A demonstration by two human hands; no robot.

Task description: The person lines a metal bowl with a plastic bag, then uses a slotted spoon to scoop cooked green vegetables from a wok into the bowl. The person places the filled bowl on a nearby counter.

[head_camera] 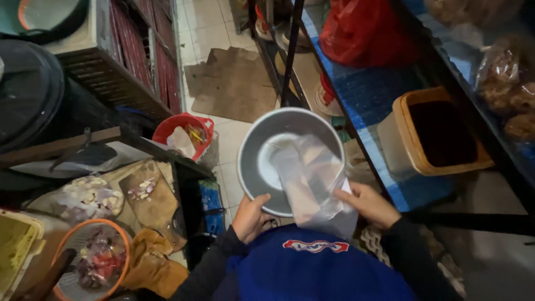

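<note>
Over on the left, the cluttered tabletop [33, 150] carried a wooden chopping board [151, 196] strewn with chopped bits and an orange-rimmed strainer [92, 259] of dark red pieces; just beyond stood a red bucket [184, 132] on the pale tiled floor [209, 28]. Then the action: the left hand [249, 218] gripped the near rim of the grey metal bowl [261, 146], fingers curled tight on it, the bowl held out over the floor. The right hand [370, 204] pinched the clear plastic bag [315, 181], its mouth draped into the bowl. It looked like a transfer between bag and bowl, calling for a steady tilt. Rightward, a blue-covered shelf [368, 95] held an orange-rimmed tub [440, 134].
</note>
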